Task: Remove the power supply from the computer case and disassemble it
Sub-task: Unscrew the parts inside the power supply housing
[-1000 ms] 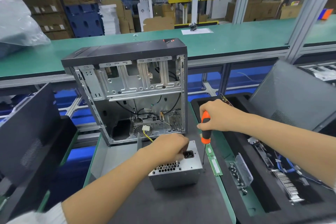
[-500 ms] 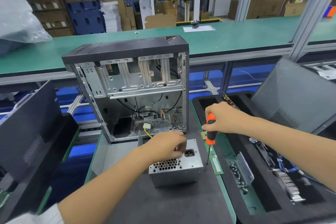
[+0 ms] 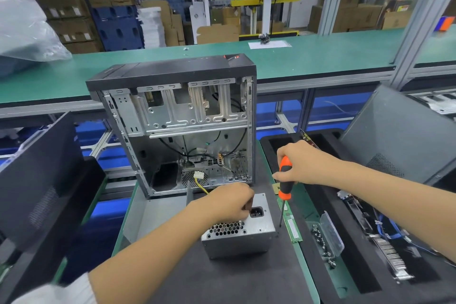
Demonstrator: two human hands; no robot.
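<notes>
Holding an orange-handled screwdriver (image 3: 284, 181) upright, its tip hanging just right of the power supply (image 3: 240, 227), the right hand (image 3: 304, 164) has its fingers wrapped round the handle. The power supply is already out of the computer case (image 3: 182, 126) and sits on the dark mat of the desk (image 3: 222, 279), just in front of the case's open side. The left hand (image 3: 229, 201) rests on top of the box with its fingers curled at the power socket (image 3: 256, 212); whether they pinch anything there is too hidden to tell. Removal looks finished, so the step in hand is most likely the start of taking the unit apart. The next move probably calls for steadying the box with the left hand, finding a cover screw and bringing the tip squarely down onto it.
</notes>
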